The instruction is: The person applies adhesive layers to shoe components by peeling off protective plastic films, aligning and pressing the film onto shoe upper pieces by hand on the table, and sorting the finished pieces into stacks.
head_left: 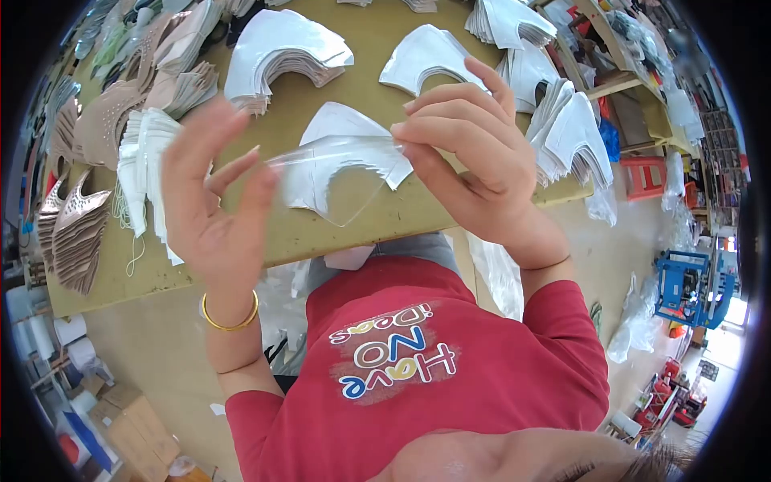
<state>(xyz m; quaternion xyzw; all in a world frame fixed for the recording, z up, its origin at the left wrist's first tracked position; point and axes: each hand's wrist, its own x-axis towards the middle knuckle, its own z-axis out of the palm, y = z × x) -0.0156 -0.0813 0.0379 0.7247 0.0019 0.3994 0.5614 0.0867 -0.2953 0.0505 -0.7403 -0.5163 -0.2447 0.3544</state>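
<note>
My right hand [474, 145] pinches one corner of a clear plastic sheet [353, 193] between thumb and forefinger, its other fingers raised. The sheet stretches left across the front of a white curved shoe-upper piece [329, 128] lying on the table. My left hand [213, 193], a gold bangle on its wrist, is blurred with its fingers apart. Its thumb is close to the sheet's left end; whether it touches is unclear. Both hands are raised over the table's near edge.
Stacks of white curved pieces [281, 48] stand across the olive table [385, 217], with another stack [570, 136] at right. White pieces with strings [144, 161] and metallic pink pieces [76, 233] lie left. A red stool [645, 178] stands right, beyond the table.
</note>
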